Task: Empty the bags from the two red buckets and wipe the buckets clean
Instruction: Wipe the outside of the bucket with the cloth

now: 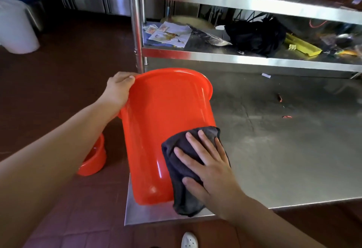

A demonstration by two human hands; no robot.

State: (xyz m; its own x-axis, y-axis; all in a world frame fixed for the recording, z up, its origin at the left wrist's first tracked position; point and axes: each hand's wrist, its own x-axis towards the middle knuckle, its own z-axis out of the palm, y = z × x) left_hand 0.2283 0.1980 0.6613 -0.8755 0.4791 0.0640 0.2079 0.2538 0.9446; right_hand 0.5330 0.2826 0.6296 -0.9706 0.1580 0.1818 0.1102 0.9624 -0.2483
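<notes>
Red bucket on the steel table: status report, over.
Left hand grips red bucket rim, bucket tipped on steel table. Right hand presses dark cloth flat on its outer wall. Second red bucket on floor. Nothing in the way.

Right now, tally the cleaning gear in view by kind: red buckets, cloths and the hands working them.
Red buckets: 2, the one on the steel table and the one on the floor
Dark cloths: 1
Hands: 2, left hand gripping the rim, right hand pressing the cloth
Total: 5
</notes>
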